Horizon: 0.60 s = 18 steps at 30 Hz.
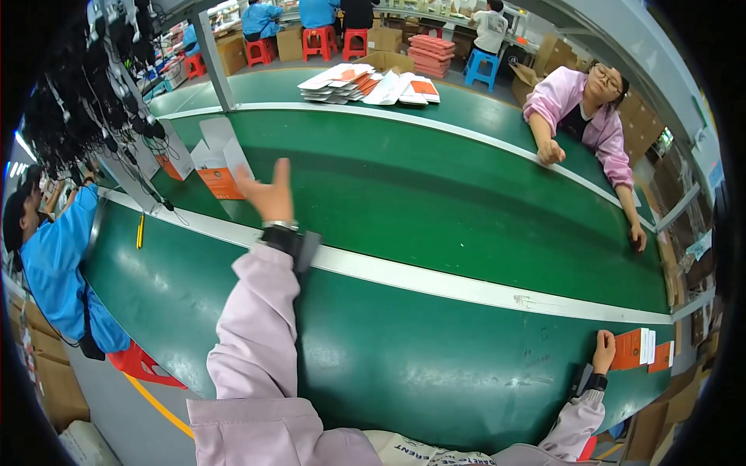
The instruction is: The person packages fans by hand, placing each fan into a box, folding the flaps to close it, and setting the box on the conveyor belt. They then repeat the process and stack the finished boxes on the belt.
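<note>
My left hand (268,194) reaches out over the green belt with thumb and fingers apart. Its fingertips are at the right side of an orange-and-white carton (221,183) standing with its top flaps up; whether they touch it I cannot tell. Left of that carton, a second orange-and-white carton (177,161) also stands with its flaps up, partly behind a post. Far to the right, my right hand (604,351) rests at the near table, fingers curled in and nothing visible in them. Right beside it are an orange box (626,349) and a smaller-looking orange box (660,356).
Black cables (93,93) hang at the upper left near a metal post. A yellow pen-like tool (140,231) hangs below them. Flat cartons (338,82) are piled across the belt. One person in pink (579,116) sits opposite; another in blue (58,248) works at left.
</note>
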Tool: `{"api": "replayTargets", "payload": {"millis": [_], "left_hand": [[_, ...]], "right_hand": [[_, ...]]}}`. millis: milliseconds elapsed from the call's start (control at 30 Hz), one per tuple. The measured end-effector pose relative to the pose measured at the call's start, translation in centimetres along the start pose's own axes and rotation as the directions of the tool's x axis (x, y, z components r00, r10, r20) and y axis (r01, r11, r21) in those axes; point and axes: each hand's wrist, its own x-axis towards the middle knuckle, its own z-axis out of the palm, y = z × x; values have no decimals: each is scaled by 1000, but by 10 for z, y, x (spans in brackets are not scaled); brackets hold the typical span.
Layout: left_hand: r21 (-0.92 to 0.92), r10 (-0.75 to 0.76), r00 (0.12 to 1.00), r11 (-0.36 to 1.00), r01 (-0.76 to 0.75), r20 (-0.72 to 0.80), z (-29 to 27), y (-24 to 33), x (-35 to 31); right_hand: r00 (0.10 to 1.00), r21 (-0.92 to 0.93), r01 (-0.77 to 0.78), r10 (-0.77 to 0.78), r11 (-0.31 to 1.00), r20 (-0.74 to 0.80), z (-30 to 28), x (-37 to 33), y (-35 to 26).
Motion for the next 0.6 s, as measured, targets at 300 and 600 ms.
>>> {"api": "replayTargets", "payload": {"millis": [300,600], "left_hand": [[68,-194,975,977,202,-105,-35,-61,71],[139,-130,981,984,111,141,-28,-16,28]], "right_hand": [[1000,-51,10,-11,999,-17,4,8,9],[995,272,93,-100,958,13,74,-28,-108]]}}
